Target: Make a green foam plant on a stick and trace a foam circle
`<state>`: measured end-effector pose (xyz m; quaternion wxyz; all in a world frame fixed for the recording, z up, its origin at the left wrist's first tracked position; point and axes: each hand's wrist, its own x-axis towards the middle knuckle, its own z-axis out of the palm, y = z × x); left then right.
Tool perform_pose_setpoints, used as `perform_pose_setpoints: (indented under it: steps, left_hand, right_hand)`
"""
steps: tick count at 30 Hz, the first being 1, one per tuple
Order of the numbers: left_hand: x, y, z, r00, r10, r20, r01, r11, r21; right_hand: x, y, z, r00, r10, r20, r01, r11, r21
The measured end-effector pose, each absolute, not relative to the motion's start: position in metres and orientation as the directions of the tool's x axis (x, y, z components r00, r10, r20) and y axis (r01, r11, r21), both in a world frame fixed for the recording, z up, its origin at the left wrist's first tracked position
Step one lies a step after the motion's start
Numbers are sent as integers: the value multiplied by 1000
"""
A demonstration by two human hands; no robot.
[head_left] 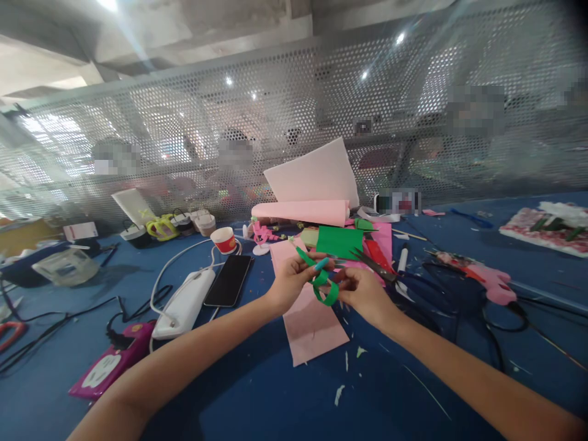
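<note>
A narrow green paper strip (327, 296), twisted into curls, is held up over the middle of the table. My left hand (291, 283) pinches it between thumb and fingers, one end sticking up past the knuckles. The fingertips of my right hand (365, 293) are closed at the strip's right side, where the curl meets them. Beneath both hands lies a pale pink paper sheet (312, 331). Just beyond them is a bright green paper piece (339, 242) on darker pink paper. Dark-bladed scissors (381, 269) rest beside my right hand.
Left of my arms are a phone (228, 280), a white power strip (186, 303), a paper cup (223, 240) and a magenta device (117, 361). A pink glue gun (491, 282) and cables lie right. Behind stand a pink paper roll (301, 212) and a perforated metal screen (193, 135).
</note>
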<state>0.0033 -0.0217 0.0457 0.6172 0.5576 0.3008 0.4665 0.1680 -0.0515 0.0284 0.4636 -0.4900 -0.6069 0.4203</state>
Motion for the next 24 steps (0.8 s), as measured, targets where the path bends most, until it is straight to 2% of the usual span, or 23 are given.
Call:
perform_pose_setpoints:
  steps: [4, 8, 11, 17, 22, 24]
  left_hand:
    - [-1, -16, 45, 429, 889, 159, -265, -44, 963]
    - [-3, -13, 48, 489, 861, 138, -261, -6, 965]
    - [-2, -16, 49, 479, 871, 110, -227, 2, 974]
    - [4, -23, 49, 490, 864, 117, -201, -18, 979]
    - [7, -24, 41, 447, 886, 122, -243, -11, 970]
    - [7, -23, 39, 446, 886, 128, -257, -10, 966]
  right_hand:
    - [170, -51, 26, -270, 944, 189, 118, 228, -967]
    - [172, -49, 23, -351, 932, 90, 4, 98, -995]
    - [171, -49, 23, -280, 960, 12, -5, 11, -1000]
    - [165, -54, 30, -121, 992, -23, -34, -28, -999]
    - [162, -57, 28, 5, 999, 37, 10, 37, -999]
    - [162, -57, 26, -26, 997, 70, 24, 70, -997]
